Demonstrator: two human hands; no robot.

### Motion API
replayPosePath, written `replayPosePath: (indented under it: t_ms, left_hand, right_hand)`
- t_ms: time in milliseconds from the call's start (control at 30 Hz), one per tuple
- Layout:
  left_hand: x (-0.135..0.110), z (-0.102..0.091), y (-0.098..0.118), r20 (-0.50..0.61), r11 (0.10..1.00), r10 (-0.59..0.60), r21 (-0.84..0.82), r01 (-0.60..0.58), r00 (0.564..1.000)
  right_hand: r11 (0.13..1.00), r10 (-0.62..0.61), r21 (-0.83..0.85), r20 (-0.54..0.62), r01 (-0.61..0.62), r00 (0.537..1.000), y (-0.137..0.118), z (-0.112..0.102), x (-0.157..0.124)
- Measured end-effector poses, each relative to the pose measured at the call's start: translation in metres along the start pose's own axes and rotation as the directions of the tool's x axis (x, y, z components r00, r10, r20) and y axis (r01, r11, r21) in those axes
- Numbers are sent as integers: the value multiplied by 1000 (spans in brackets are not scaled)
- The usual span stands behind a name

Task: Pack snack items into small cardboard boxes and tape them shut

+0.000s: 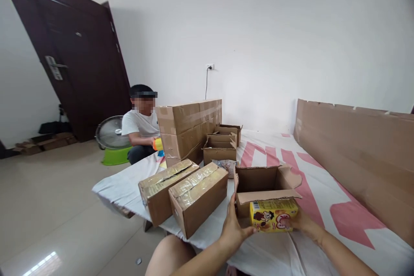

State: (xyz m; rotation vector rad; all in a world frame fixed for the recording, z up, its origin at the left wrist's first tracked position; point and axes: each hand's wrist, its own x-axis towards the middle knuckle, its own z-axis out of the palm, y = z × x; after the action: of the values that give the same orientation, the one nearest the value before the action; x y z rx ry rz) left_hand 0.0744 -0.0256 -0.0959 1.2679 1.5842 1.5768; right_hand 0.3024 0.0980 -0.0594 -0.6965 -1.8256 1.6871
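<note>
A yellow snack box [274, 214] with cartoon pictures stands at the front side of an open cardboard box [255, 179], below its raised flap. My right hand [300, 221] grips the snack box at its right end; its fingers are partly hidden. My left hand [233, 229] lies along the left side of the cardboard box with fingers stretched up. Its thumb reaches out to the lower left corner of the snack box. The inside of the cardboard box that shows is bare brown card.
Two taped cartons [199, 196] lie to the left. Behind them are stacked cartons [190, 129], open boxes [220, 146] and a clear bag [228, 167]. A cardboard panel [355, 151] stands at right. A person [140, 125] squats beyond the cloth-covered table [126, 189], holding something orange and yellow.
</note>
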Motion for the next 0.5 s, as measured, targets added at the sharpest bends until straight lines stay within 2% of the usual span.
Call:
replayPosePath:
  t_ms: [100,200,367,500]
  left_hand:
    - [0,3,2,-6,999,10,45,-10,1000]
    - [-4,-1,10,31,992,18,126,-22,999]
    - [-15,-8,29,3,956,12,292,-13,1000]
    - [-13,-11,29,52,949,15,313,-31,999]
  right_hand:
    - [1000,-22,-23,-91,20,996,9,-12,-1]
    - [998,16,-65,-61,-20,998,9,-19,-6]
    - [998,58,-28,26,-57,998,-2,-12,-10]
    - [999,31,-20,-52,-32,998,2,-6,-9]
